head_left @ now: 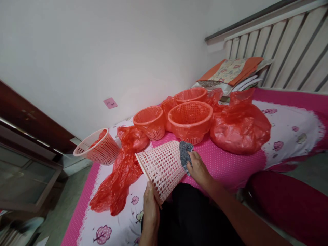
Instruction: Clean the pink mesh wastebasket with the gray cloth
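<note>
Dark clothing (200, 215) lies beside our left hand (151, 201), which grips the pale pink basket (164, 167) by its rim; between our 2 hands, it's best kept steady while our right hand (198, 167), gripping the grey cloth (185, 155), presses evenly.

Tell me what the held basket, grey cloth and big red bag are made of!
Held basket: probably plastic, fairly smooth; stiff shape, even holes.
Grey cloth: likely fuzzy fabric; speckled, soft-looking.
Big red bag: thin, shiny plastic, it seems; partly see-through, crinkled.
</note>
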The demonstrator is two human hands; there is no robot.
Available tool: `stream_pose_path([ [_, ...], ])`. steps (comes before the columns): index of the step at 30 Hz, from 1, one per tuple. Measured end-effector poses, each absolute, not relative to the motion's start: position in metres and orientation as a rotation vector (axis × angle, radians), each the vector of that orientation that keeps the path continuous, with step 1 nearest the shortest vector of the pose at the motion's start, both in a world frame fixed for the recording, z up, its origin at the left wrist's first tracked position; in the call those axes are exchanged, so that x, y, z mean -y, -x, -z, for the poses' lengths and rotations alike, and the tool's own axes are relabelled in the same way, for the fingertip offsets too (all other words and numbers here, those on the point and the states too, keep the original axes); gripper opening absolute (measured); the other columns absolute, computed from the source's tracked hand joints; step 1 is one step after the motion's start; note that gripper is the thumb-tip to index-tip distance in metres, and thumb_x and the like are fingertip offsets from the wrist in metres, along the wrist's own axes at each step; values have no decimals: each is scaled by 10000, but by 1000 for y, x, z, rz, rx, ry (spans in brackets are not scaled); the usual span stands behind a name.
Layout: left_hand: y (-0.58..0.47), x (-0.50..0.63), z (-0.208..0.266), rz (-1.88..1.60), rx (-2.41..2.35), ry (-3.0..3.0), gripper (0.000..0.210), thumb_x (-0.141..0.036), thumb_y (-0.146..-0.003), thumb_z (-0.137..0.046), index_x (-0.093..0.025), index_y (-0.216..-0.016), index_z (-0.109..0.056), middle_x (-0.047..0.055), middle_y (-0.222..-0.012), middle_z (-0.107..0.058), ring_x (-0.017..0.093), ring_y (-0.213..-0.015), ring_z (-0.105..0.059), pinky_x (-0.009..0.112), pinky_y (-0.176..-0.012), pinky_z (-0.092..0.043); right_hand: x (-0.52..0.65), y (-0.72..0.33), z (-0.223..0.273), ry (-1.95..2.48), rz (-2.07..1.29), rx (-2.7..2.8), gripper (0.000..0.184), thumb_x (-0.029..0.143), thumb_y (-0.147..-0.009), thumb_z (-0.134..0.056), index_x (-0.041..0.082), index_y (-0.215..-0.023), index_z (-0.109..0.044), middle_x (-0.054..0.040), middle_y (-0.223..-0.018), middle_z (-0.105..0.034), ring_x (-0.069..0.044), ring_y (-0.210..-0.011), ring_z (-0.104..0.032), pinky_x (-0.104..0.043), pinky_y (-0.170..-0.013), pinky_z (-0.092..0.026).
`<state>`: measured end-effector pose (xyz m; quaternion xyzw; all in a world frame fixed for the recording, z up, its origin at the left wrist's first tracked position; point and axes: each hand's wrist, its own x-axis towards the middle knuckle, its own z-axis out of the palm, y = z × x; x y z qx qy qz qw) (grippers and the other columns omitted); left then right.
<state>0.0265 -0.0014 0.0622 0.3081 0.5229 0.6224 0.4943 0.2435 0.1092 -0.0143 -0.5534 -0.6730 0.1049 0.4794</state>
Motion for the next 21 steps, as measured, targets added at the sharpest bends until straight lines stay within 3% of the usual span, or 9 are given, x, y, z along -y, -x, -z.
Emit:
stream_pose_path([
  [4,-23,17,-51,-1464,-1473,-844,521,-639,-893,-708,-228,-1206,-771,130,-1248,-816,357,-1319,-685,510,-1201,-478,-108,-242,12,1357,-255,1626,523,125,-912,-493,194,-1426,-560,-165,-1288,-614,-329,-1275,-594,-569,-1100,-534],
  [11,-16,45,-20,-1352,-1584,-887,402,-545,-832,-791,-248,-1102,-800,121,-1323,-786,377,-1465,-550,497,-1306,-294,-110,-232,13,1274,-297,1554,498,282,-982,-556,212,-1475,-535,-173,-1366,-582,-350,-1330,-567,-617,-1128,-502],
  [17,-11,36,-37,-1406,-1595,-898,373,-602,-873,-730,-249,-984,-780,89,-1010,-830,374,-1240,-686,493,-1150,-482,-112,-229,17,1223,-354,1481,503,190,-929,-533,237,-1426,-590,-137,-1309,-613,-318,-1285,-608,-578,-1129,-515],
  [21,-6,24,-48,-1439,-1585,-931,491,-700,-886,-666,-239,-1006,-785,73,-917,-821,349,-1086,-739,495,-1088,-530,-110,-232,21,1251,-397,1494,472,202,-905,-533,210,-1365,-642,-139,-1280,-644,-303,-1261,-629,-527,-1125,-524],
])
